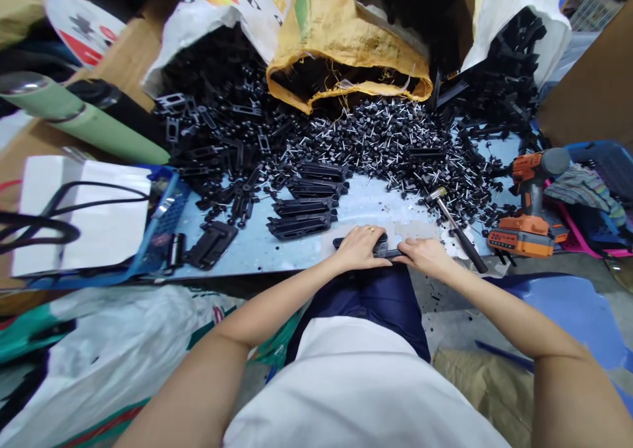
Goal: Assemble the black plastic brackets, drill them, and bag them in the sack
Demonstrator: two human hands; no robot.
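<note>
At the front edge of the blue worktable [237, 247], my left hand [362, 247] lies over a long black plastic part [392, 253] and presses round it. My right hand [422, 255] pinches the right end of that part with its fingers closed. Much of the part is hidden under my hands. Beyond my left hand, several similar assembled black plastic parts [302, 224] lie in a stacked row. A hammer [455, 229] with a metal head and black grip rests to the right of my right hand.
A heap of small black pieces with metal pins [380, 138] covers the back. Loose black frames [232, 151] pile at left. An orange cordless drill [529, 217] stands at right. A yellow sack [346, 39] opens behind the heap. A blue basket [171, 217] sits at left.
</note>
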